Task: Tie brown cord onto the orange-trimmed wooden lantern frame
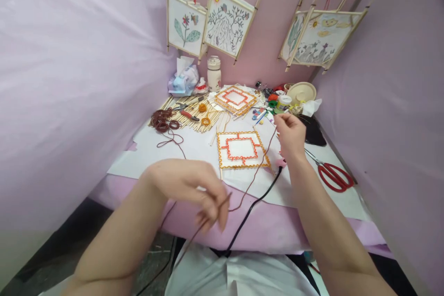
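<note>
While both hands [189, 187] [290, 136] pinch the brown cord [258, 166] taut, it spans the table edge [208, 229]

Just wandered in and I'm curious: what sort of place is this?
Probably a small craft corner: painted paper lanterns hang on the wall, wooden sticks and red scissors lie on the table.

Red scissors [333, 175], white bottle [214, 74]

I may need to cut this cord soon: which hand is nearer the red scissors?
Right. The right hand is raised just left of the red scissors; the left hand is at the near table edge, far to their left.
</note>
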The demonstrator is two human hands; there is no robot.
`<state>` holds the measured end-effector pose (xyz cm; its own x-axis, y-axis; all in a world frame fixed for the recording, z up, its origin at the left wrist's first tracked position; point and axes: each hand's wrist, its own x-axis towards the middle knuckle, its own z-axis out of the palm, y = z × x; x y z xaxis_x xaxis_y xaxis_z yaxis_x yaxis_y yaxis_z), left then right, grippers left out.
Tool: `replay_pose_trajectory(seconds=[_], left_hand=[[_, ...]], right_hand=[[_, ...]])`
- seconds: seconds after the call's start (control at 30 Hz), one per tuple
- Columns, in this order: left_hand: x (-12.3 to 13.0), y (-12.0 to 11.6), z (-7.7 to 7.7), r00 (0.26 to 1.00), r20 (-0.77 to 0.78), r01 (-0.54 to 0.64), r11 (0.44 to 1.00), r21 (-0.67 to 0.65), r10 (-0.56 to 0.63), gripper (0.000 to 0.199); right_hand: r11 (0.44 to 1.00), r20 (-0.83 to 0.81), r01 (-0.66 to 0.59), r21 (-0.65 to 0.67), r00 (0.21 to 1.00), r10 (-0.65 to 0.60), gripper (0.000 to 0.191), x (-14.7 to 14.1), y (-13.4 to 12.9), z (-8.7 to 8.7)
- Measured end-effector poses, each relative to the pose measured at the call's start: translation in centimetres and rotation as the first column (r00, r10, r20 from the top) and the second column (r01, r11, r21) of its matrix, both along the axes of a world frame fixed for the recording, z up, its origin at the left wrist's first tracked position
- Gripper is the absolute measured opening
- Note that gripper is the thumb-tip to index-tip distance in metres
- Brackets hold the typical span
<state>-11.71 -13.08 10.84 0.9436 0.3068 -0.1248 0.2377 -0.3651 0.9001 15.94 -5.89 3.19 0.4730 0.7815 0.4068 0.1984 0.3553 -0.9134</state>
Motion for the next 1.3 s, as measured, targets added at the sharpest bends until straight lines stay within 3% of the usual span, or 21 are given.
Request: replay_pose_trajectory(seconds=[0.07,0.17,0.27,0.33,0.37,0.43,0.5,0.6,0.73,1.1,1.3], left_hand=[[1.8,1.8,-0.2,0.990,-0.088,0.106,0.992,-0.065,-0.111,0.031],[2.1,4.3,-0.2,0.986,-0.076,0.135,0.976,-0.172,-0.150,0.020],[0.9,7.3,-1.1,0.998,-0.067,0.010,0.987,-0.159,-0.021,0.023],[0.6,9.6,-2.9,0.966,-0.140,-0.218,0.976,0.000,0.216,0.025],[0.7,10.7,-4.1,0.913,-0.130,-0.371,0.919,0.131,0.387,0.025],[1.4,12.3,-6.8,0.753,0.019,-0.622,0.703,0.344,0.657,0.021],[2.3,13.2,-9.4,0.685,0.157,-0.687,0.560,0.463,0.711,0.013],[3.2,13.0,-12.0,0.694,0.246,-0.666,0.474,0.575,0.677,0.013],[3.2,11.8,-12.9,0.674,0.287,-0.664,0.388,0.639,0.681,0.015],[2.4,11.9,-13.1,0.748,0.344,-0.604,0.368,0.707,0.568,0.028],[2.5,11.7,-13.1,0.783,0.295,-0.558,0.408,0.723,0.548,0.028]], right_hand=[[0.998,0.074,-0.056,-0.041,0.996,0.059,0.014,-1.0,-0.2,-0.4],[0.981,0.166,-0.151,-0.123,0.971,0.170,0.015,-2.3,-0.2,-1.0],[0.941,0.258,-0.238,-0.241,0.919,0.298,0.015,-4.0,0.1,-1.8],[0.911,0.336,-0.265,-0.316,0.867,0.368,0.014,-5.3,0.3,-2.4],[0.907,0.393,-0.250,-0.339,0.838,0.378,0.014,-5.9,0.4,-2.6],[0.925,0.541,-0.164,-0.344,0.771,0.338,0.015,-7.0,0.6,-3.1],[0.942,0.670,-0.053,-0.330,0.690,0.273,0.016,-7.9,0.7,-3.5],[0.941,0.769,0.044,-0.335,0.590,0.246,0.016,-8.5,0.9,-3.9],[0.932,0.806,0.057,-0.358,0.523,0.277,0.018,-8.5,1.0,-4.3],[0.924,0.796,0.040,-0.379,0.523,0.304,0.016,-8.8,1.1,-4.8],[0.925,0.814,0.062,-0.376,0.498,0.298,0.015,-8.8,1.1,-5.1]])
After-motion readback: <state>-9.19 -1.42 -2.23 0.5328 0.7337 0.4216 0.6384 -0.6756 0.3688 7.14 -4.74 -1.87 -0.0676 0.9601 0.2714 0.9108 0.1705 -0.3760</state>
